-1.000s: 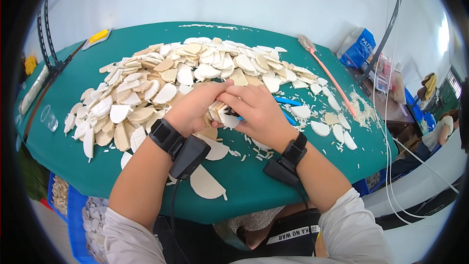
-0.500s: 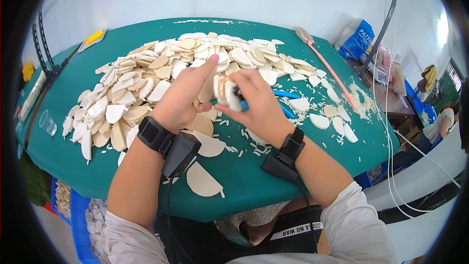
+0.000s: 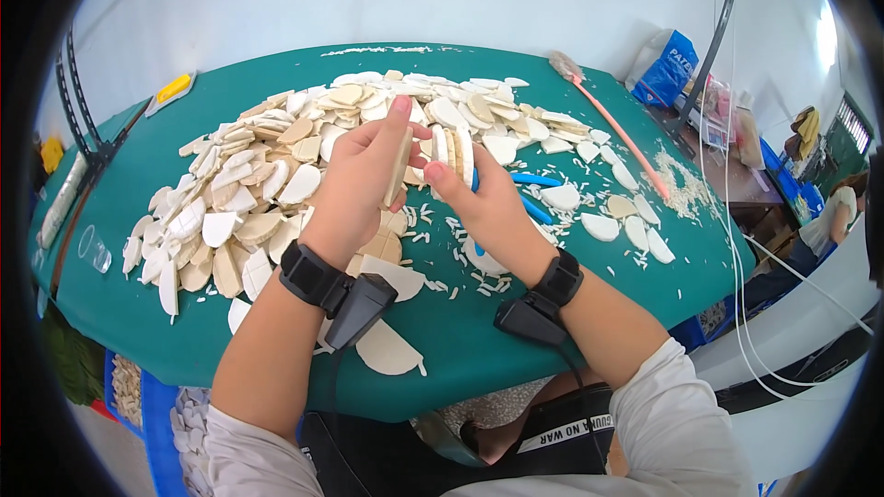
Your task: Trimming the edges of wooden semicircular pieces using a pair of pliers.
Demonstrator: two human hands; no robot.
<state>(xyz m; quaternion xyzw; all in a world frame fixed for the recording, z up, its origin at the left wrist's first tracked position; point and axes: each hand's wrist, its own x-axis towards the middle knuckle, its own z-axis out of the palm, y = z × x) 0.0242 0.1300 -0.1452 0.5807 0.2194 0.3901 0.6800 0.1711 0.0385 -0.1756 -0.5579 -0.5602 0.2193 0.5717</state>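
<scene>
Grasping a slab [image 3: 398, 170], the left hand [image 3: 357, 170] faces the right hand [image 3: 497, 216], which clasps a stack [image 3: 449, 149]; white lettering [image 3: 677, 59] marks a blue bag [image 3: 665, 83].

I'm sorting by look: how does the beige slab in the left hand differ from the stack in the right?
Colour: the beige slab in the left hand contrasts with the white-and-cream stack in the right hand. Thickness: the slab looks thin, the stack several layers thick. Pose: the slab leans rightward at its top; the stack stands nearly upright. Both show mostly their edges.
</scene>
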